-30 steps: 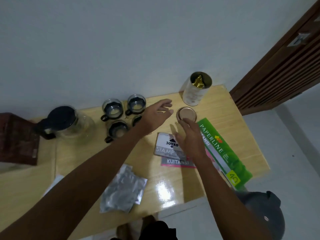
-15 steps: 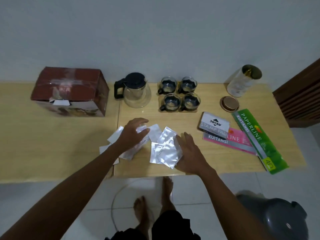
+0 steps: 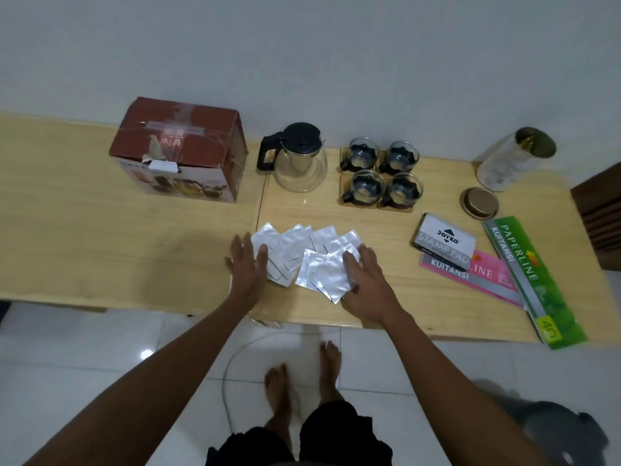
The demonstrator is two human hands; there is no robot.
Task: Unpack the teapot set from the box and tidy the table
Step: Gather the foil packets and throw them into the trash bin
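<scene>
Several silver foil packets (image 3: 302, 255) lie spread on the wooden table (image 3: 134, 257) near its front edge. My left hand (image 3: 247, 267) lies flat at their left side, fingers straight and touching the packets. My right hand (image 3: 364, 280) rests flat on the packets at their right side. Behind them stand a glass teapot with a black lid (image 3: 299, 161) and several small glass cups on wooden coasters (image 3: 381, 176). The red-brown cardboard box (image 3: 179, 153) sits to the left of the teapot.
At the right are a glass jar (image 3: 514, 159), its round lid (image 3: 479, 202), a Joyko stamp pad box (image 3: 443, 242), a pink Kuitansi booklet (image 3: 484, 275) and a green Paperline pack (image 3: 534, 280) overhanging the edge. A grey bin (image 3: 564, 432) stands on the floor.
My hands came back from the cups and lid to the foil packets. Since half a second ago both hands have flattened and the packets lie more gathered between them.
</scene>
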